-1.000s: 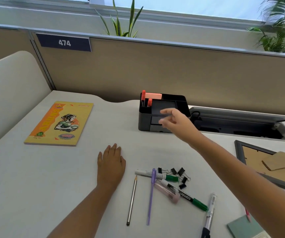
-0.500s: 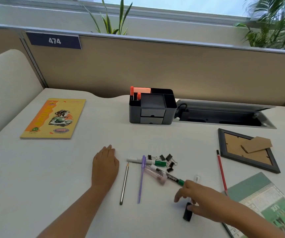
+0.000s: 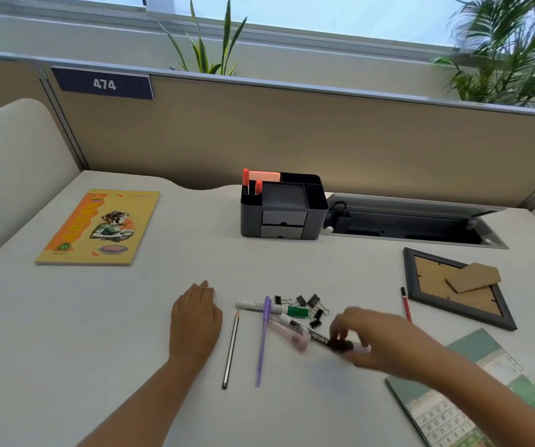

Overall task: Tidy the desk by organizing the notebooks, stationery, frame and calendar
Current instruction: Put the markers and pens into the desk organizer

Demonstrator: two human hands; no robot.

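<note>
White table [image 3: 66,333] in a cubicle. We're mid stationery round-up: right hand [image 3: 378,343] pinches the black marker [image 3: 330,342] near centre, left hand [image 3: 195,314] lies flat. Next up, probably the far organizer [image 3: 283,208].

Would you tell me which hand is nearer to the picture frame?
Right. The right hand is just left of the picture frame; the left hand rests flat beyond the pens.

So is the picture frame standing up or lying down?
Lying down. The picture frame is flat on the desk, back side up, with its brown cardboard stand showing on top.
</note>
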